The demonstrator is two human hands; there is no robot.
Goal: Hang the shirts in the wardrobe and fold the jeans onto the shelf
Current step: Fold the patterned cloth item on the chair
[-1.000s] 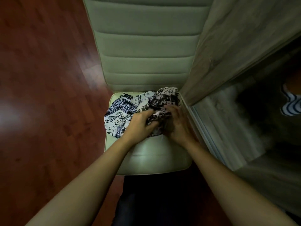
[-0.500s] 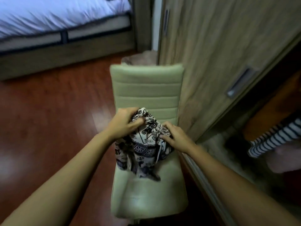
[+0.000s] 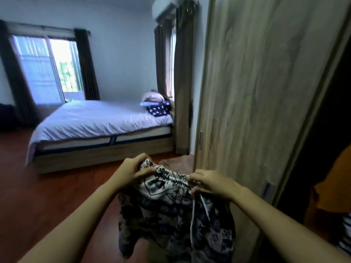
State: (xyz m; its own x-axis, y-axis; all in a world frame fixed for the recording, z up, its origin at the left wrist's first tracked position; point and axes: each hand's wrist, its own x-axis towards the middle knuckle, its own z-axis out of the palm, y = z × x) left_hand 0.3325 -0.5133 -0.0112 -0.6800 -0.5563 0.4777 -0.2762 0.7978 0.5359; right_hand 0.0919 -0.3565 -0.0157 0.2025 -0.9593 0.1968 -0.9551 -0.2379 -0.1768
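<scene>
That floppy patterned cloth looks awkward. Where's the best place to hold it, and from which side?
Probably along its top edge, one hand at each end, coming from above. The patterned garment is limp and hangs down from that edge, by the white drawstring; the left hand and right hand pinch it there now, spread apart.

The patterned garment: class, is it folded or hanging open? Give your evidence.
Hanging open, not folded: the left hand and right hand grip the top of the patterned garment, whose cloth droops below.
</scene>
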